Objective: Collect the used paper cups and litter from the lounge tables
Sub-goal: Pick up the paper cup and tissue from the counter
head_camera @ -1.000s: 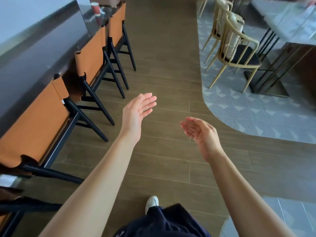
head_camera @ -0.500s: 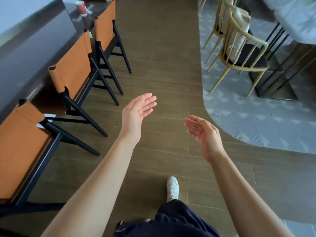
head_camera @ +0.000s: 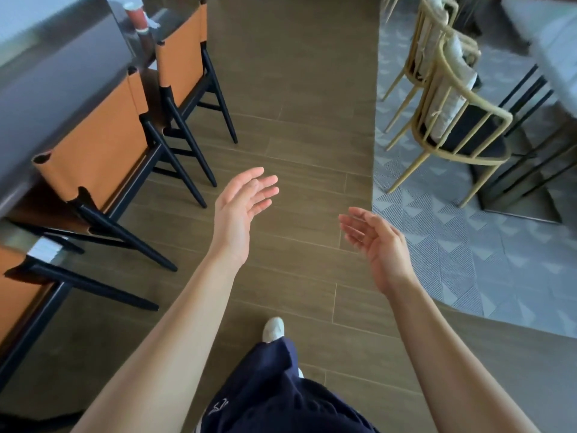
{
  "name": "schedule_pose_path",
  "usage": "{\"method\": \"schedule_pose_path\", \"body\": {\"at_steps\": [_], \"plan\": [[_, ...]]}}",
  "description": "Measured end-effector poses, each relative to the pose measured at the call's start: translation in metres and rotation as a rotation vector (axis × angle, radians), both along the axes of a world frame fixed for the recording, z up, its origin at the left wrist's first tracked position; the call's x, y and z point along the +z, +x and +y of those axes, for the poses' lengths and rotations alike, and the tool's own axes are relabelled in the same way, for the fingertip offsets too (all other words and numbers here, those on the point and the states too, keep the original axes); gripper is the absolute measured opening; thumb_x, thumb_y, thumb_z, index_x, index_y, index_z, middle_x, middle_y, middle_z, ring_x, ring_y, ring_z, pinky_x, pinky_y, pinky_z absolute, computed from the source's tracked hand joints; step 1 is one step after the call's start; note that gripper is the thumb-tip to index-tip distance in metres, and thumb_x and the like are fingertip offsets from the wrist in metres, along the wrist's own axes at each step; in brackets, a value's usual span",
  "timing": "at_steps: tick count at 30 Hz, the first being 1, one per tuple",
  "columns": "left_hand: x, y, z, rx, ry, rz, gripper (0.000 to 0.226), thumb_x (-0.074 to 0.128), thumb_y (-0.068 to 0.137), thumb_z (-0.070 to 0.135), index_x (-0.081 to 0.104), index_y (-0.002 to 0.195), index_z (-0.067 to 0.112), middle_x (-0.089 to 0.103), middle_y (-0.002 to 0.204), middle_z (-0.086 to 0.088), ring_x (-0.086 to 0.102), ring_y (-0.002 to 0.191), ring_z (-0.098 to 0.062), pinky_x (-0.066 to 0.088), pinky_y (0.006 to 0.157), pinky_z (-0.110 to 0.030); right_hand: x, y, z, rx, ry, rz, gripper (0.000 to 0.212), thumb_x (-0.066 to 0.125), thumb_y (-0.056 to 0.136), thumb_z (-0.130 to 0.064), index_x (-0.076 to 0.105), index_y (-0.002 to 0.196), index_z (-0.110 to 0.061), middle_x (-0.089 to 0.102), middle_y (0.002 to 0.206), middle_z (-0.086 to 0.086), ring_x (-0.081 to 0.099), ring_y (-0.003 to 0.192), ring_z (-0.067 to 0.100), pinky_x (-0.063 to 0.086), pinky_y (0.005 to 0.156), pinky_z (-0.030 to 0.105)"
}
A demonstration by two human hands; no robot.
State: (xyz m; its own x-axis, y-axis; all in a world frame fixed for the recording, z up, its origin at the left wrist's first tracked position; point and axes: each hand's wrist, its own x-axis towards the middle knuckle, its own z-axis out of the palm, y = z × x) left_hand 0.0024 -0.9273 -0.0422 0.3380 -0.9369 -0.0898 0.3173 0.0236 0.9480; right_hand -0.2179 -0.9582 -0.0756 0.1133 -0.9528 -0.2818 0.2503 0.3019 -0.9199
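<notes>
Clearly the left hand [head_camera: 240,210] and right hand [head_camera: 377,242] hold nothing, fingers [head_camera: 265,189] loosely spread. On the way to the red paper cup [head_camera: 136,18] on the worktop [head_camera: 62,70], a foot may catch an orange chair [head_camera: 100,151].

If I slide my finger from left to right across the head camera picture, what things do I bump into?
Orange chair by the dark counter → left hand, open → right hand, open → gold chair → pale table at the far right edge.
</notes>
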Motion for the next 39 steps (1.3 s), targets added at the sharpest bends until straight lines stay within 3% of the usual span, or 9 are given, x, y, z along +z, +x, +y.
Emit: {"method": "schedule_pose_path", "body": {"at_steps": [6, 18, 32, 39], "plan": [[-0.006, 0.021, -0.094, 0.027, 0.003, 0.035, 0.028, 0.045, 0.099, 0.015, 0.055, 0.124, 0.007, 0.07, 0.113, -0.011, 0.067, 0.106, -0.025, 0.049, 0.098, -0.039, -0.003, 0.021, -0.094, 0.021, -0.02, 0.033, 0.027, 0.042, 0.098, -0.017, 0.066, 0.105, -0.009, 0.072, 0.104, 0.014, 0.066, 0.103, 0.026, 0.045, 0.098, 0.041], [0.012, 0.082, -0.287, 0.01, -0.009, -0.018, 0.024, 0.045, 0.099, 0.014, 0.059, 0.119, 0.01, 0.071, 0.111, -0.011, 0.067, 0.105, -0.026, 0.048, 0.099, -0.04, 0.014, 0.074, -0.284, 0.023, -0.048, -0.004, 0.027, 0.042, 0.097, -0.014, 0.068, 0.102, -0.008, 0.071, 0.104, 0.017, 0.065, 0.104, 0.029, 0.043, 0.1, 0.043], [0.004, 0.066, -0.481, 0.075, 0.025, -0.034, 0.026, 0.045, 0.099, 0.016, 0.058, 0.12, 0.008, 0.072, 0.11, -0.01, 0.069, 0.103, -0.023, 0.049, 0.099, -0.038, 0.002, 0.064, -0.494, 0.049, -0.021, -0.053, 0.028, 0.042, 0.098, -0.018, 0.066, 0.107, -0.007, 0.071, 0.103, 0.018, 0.066, 0.1, 0.027, 0.043, 0.1, 0.044], [0.013, 0.062, -0.576, 0.187, -0.031, 0.0, 0.023, 0.043, 0.099, 0.014, 0.063, 0.111, 0.014, 0.071, 0.112, -0.011, 0.067, 0.105, -0.025, 0.049, 0.097, -0.037, 0.011, 0.057, -0.604, 0.084, -0.021, -0.084, 0.028, 0.04, 0.098, -0.016, 0.066, 0.104, -0.007, 0.072, 0.099, 0.017, 0.066, 0.104, 0.029, 0.044, 0.102, 0.045]]}}
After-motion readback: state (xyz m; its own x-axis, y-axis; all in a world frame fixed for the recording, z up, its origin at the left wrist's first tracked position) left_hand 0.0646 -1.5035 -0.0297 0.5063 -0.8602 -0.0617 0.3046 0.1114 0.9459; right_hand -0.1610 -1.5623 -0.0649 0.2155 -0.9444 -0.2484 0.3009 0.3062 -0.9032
